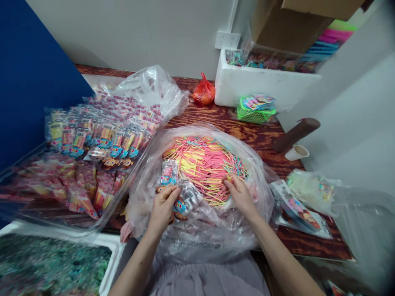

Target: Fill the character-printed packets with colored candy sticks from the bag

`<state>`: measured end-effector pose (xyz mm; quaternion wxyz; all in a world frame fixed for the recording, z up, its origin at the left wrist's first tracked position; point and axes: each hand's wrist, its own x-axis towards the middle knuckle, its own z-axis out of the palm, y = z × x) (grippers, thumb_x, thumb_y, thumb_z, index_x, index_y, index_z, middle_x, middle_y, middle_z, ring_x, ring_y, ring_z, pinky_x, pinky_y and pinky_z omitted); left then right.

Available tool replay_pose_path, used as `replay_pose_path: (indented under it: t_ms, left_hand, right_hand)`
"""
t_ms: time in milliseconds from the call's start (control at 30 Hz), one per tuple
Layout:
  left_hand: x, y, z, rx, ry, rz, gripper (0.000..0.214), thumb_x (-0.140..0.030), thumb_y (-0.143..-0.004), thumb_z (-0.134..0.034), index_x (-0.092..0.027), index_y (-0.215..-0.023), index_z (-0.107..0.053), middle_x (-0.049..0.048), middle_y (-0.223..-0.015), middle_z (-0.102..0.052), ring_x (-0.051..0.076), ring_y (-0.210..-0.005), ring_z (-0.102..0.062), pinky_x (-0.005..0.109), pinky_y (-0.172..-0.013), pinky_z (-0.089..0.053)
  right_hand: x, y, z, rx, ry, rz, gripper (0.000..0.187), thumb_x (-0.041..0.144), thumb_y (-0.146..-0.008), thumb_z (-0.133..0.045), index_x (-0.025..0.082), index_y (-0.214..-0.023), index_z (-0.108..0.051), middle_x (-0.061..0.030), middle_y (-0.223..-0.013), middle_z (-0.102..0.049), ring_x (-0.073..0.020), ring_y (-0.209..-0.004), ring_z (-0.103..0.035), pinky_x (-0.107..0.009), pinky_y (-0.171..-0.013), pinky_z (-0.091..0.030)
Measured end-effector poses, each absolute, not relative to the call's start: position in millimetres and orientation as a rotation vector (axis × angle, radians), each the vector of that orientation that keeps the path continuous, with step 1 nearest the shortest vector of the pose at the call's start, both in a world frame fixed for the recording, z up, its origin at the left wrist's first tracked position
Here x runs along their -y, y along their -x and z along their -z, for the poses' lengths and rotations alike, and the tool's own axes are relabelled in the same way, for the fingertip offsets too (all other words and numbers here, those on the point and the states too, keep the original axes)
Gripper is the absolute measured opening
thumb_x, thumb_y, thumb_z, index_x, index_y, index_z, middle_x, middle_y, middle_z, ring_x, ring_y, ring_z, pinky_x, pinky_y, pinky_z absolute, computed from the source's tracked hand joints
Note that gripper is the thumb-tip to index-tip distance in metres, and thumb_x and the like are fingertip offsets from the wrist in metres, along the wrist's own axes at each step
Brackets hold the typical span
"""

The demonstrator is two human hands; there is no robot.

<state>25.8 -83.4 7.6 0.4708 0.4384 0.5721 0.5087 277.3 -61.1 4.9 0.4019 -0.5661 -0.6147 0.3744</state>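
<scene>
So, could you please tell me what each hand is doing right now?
Left hand: closed on a printed packet.
Right hand: pinching coloured sticks.

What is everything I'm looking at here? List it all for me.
coloured sticks: many; pink, yellow, green, blue; heaped in the clear bag, centre
clear bag: one; see-through; spread under the sticks
filled packets: many; multicoloured; left of the bag
red bag: one; red; back of table
foam box: one; white; back right
green basket: one; green; before the foam box
brown tube: one; brown; right
cup: one; white; beside the tube
small packet: one; multicoloured; in the left hand
left hand: one; holding the small packet
right hand: one; fingers on the sticks
</scene>
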Motion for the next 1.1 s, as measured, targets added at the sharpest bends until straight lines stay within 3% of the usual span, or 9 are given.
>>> replay_pose_path:
  t_ms: [100,233,367,533,700,800,1000,1100]
  left_hand:
    - [84.7,-24.2,-4.0,-1.387,-1.064,-1.229,0.021,-0.038,-0.076,-0.069,-0.018,-0.070,-0.071,-0.0016,-0.068,-0.052,0.013,-0.068,-0.047,0.022,-0.064,-0.038]
    - [87.7,-24.1,3.3,-1.360,-1.011,-1.188,0.022,-0.039,-0.077,-0.069,-0.018,-0.071,-0.070,-0.0020,-0.068,-0.051,0.013,-0.067,-0.047,0.021,-0.062,-0.037]
    - [88.2,-24.0,8.4,-1.346,-1.032,-1.174,0.023,-0.039,-0.077,-0.068,-0.018,-0.068,-0.068,-0.0018,-0.068,-0.051,0.013,-0.068,-0.047,0.021,-0.064,-0.038]
    - [86.6,-28.3,5.6,-1.333,-1.044,-1.156,0.024,-0.039,-0.079,-0.066,-0.017,-0.070,-0.067,-0.0019,-0.070,-0.050,0.012,-0.068,-0.046,0.020,-0.062,-0.036]
    - [85.8,-32.9,0.9,-1.314,-1.100,-1.117,0.028,-0.040,-0.081,-0.062,-0.016,-0.065,-0.061,-0.0026,-0.066,-0.046,0.011,-0.065,-0.043,0.021,-0.061,-0.034]
    - [85.8,-29.9,-1.9,-1.326,-1.143,-1.125,0.030,-0.039,-0.082,-0.061,-0.016,-0.063,-0.059,-0.0023,-0.065,-0.046,0.012,-0.064,-0.043,0.022,-0.061,-0.034]
    - [88.3,-23.2,-7.6,-1.335,-1.312,-1.160,0.027,-0.035,-0.085,-0.058,-0.017,-0.067,-0.063,-0.0006,-0.068,-0.051,0.014,-0.068,-0.048,0.024,-0.066,-0.038]
    - [88.4,-26.2,-9.7,-1.308,-1.376,-1.162,0.021,-0.032,-0.087,-0.057,-0.017,-0.074,-0.065,0.0009,-0.074,-0.055,0.015,-0.073,-0.051,0.024,-0.068,-0.039]
  right_hand:
    - [53.4,-272.8,-0.1,1.918,1.461,-0.712,0.017,0.020,-0.092,-0.042,0.022,-0.077,-0.050,-0.0024,-0.080,-0.054,-0.0184,-0.075,-0.051,-0.029,-0.069,-0.040]
    - [34.0,-267.6,10.3,2.125,1.535,-0.393,0.021,0.011,-0.092,-0.036,0.022,-0.083,-0.051,-0.0053,-0.086,-0.054,-0.0199,-0.078,-0.049,-0.029,-0.069,-0.038]
    - [11.9,-257.2,11.3,2.240,1.581,-0.308,0.021,0.008,-0.091,-0.037,0.020,-0.088,-0.054,-0.0072,-0.090,-0.057,-0.0208,-0.082,-0.051,-0.029,-0.071,-0.038]
    - [-3.6,-221.6,1.0,2.244,1.851,-0.483,0.019,0.010,-0.093,-0.038,0.018,-0.095,-0.056,-0.0083,-0.097,-0.061,-0.0201,-0.088,-0.056,-0.028,-0.075,-0.040]
    - [-16.8,-187.0,-3.2,2.141,2.003,-0.559,0.029,0.003,-0.089,-0.035,0.010,-0.106,-0.057,-0.0188,-0.109,-0.061,-0.0248,-0.096,-0.060,-0.034,-0.079,-0.042]
    - [-24.8,-184.2,-4.8,2.059,2.011,-0.654,0.027,0.001,-0.086,-0.037,0.009,-0.101,-0.058,-0.0217,-0.108,-0.062,-0.0271,-0.097,-0.061,-0.037,-0.081,-0.043]
    - [-28.7,-214.0,-18.6,1.830,1.890,-0.929,0.012,0.016,-0.090,-0.041,0.018,-0.088,-0.053,-0.0086,-0.087,-0.067,-0.0205,-0.083,-0.064,-0.033,-0.075,-0.049]
    - [-17.1,-228.1,-29.8,1.402,1.555,-1.413,0.003,0.021,-0.089,-0.046,0.021,-0.090,-0.049,-0.0012,-0.075,-0.066,-0.0163,-0.067,-0.064,-0.031,-0.066,-0.052]
